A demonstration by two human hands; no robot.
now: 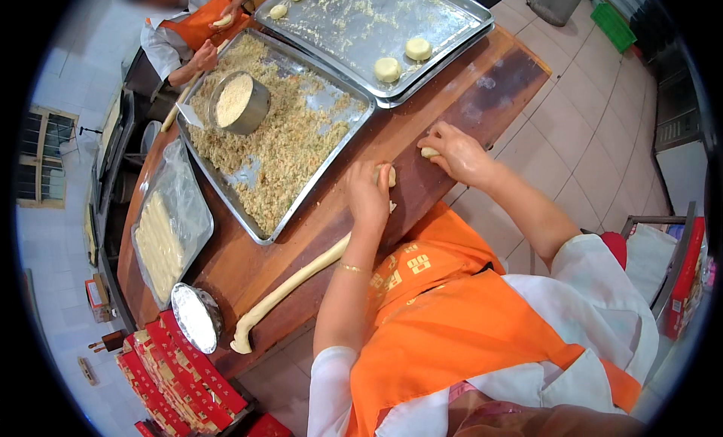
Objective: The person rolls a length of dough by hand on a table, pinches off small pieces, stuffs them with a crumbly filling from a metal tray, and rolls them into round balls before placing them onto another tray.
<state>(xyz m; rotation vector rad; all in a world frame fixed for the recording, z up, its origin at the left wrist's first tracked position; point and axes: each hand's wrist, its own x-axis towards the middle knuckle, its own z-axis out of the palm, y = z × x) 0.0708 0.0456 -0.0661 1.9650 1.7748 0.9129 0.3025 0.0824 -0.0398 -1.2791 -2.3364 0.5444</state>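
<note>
My left hand (pixel 367 196) is curled round a small pale dough piece (pixel 389 175), low over the wooden table. My right hand (pixel 456 152) pinches another dough piece (pixel 429 152) between thumb and fingers, a little to the right. Its palm side is partly hidden. From beneath my left wrist a long dough rope (pixel 294 283) runs toward the lower left along the table's near edge. Just beyond my left hand lies a metal tray (pixel 312 178) spread with crumbly filling (pixel 282 147). In it stands a steel bowl (pixel 254 119) of pale crumbs.
A large floured tray (pixel 331 19) at the back holds several round dough cakes (pixel 388 69). Left on the wooden table (pixel 422 113) are plastic-covered dough strips (pixel 160 241) and a metal bowl (pixel 197 316). Red boxes (pixel 177 377) are stacked lower left. A co-worker (pixel 192 30) handles dough at the far left.
</note>
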